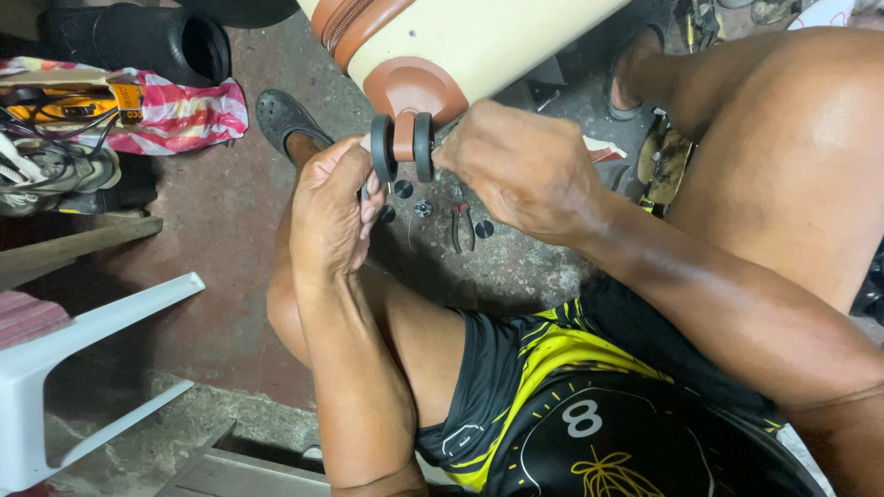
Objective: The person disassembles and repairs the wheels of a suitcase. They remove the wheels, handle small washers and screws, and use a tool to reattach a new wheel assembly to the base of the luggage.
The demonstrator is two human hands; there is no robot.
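A cream suitcase (479,41) with brown trim lies tilted at the top of the view. Its brown wheel bracket (419,87) carries a pair of black wheels (402,147). My left hand (327,212) is closed against the left wheel and seems to hold a small tool or pin; what it is stays hidden. My right hand (520,166) presses on the right wheel from the other side, fingers curled over the axle end.
Pliers with red handles (462,225) and small black round parts (403,190) lie on the concrete floor below the wheels. A white plastic chair (55,368) stands at left. A striped bag with tools (175,110), shoes and a wooden plank sit beyond it.
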